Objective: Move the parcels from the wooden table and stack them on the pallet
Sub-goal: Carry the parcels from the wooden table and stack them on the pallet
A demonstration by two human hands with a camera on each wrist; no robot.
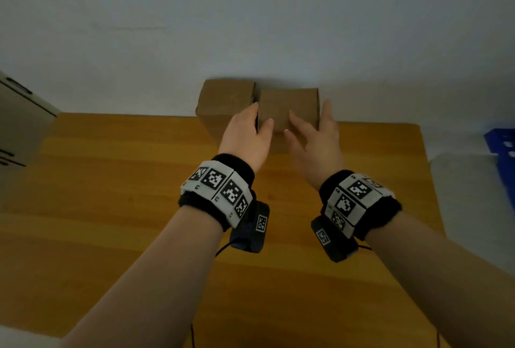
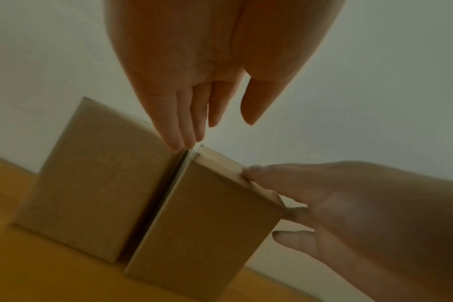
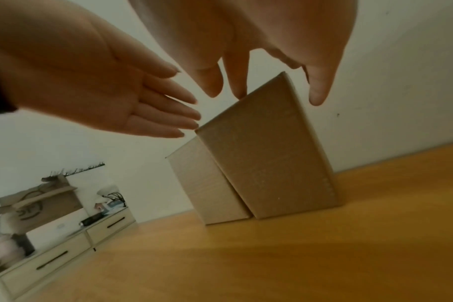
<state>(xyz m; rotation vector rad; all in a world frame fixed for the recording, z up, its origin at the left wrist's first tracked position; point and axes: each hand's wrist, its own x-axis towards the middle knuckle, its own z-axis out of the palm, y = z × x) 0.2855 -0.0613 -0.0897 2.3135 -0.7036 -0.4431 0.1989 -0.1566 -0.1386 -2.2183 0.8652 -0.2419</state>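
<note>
Two brown cardboard parcels stand side by side at the far edge of the wooden table (image 1: 111,194), against the wall. My left hand (image 1: 262,115) reaches to the left side of the right parcel (image 1: 287,108), its straight fingertips (image 2: 184,141) at the top of the narrow gap next to the left parcel (image 1: 225,102). My right hand (image 1: 306,119) spreads over the right parcel's other side, fingertips (image 2: 248,173) touching its top right edge. Neither hand is curled round the parcel. In the right wrist view the right hand's fingers (image 3: 236,81) hover over the right parcel (image 3: 266,155).
A white wall rises directly behind the parcels. A pale cabinet with drawers (image 1: 19,119) stands to the left of the table. A blue plastic frame with holes (image 1: 501,152) shows past the table's right edge. Bare wood lies between me and the parcels.
</note>
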